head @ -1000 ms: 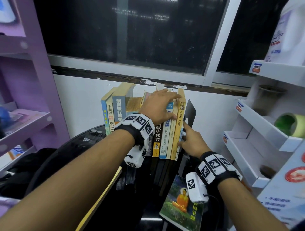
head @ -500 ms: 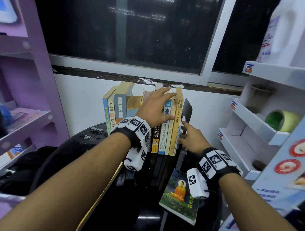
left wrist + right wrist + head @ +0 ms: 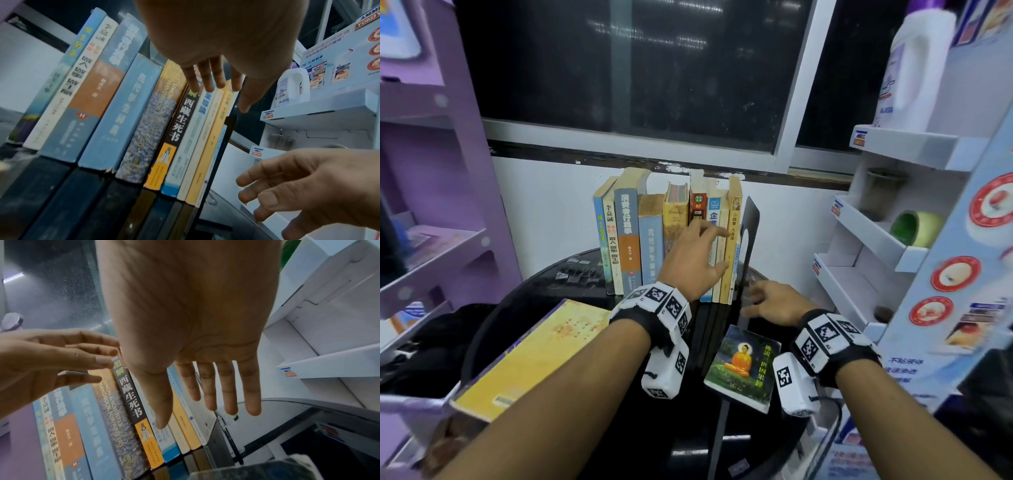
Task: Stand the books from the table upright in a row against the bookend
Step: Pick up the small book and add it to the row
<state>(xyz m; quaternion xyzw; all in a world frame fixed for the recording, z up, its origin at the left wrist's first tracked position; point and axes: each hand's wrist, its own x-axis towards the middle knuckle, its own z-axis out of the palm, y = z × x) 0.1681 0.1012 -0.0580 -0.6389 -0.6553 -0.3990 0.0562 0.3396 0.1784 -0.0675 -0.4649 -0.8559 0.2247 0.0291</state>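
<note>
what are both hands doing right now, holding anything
Left hand: open, fingers straight against the row of books, holding nothing.
Right hand: open, fingers spread, holding nothing.

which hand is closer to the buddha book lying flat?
Right. The right hand hovers open just above and behind the Buddha book; the left hand is farther back, up at the spines in the row.

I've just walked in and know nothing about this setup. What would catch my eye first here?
Probably the row of upright books at the back of the round black table, closed off on its right by a black bookend. The person's left hand reaches at the spines with straight fingers, while the right hand hovers open beside the bookend's base. Two books lie flat: a big yellow book at the left and a small book with an orange seated figure between the wrists.
</note>
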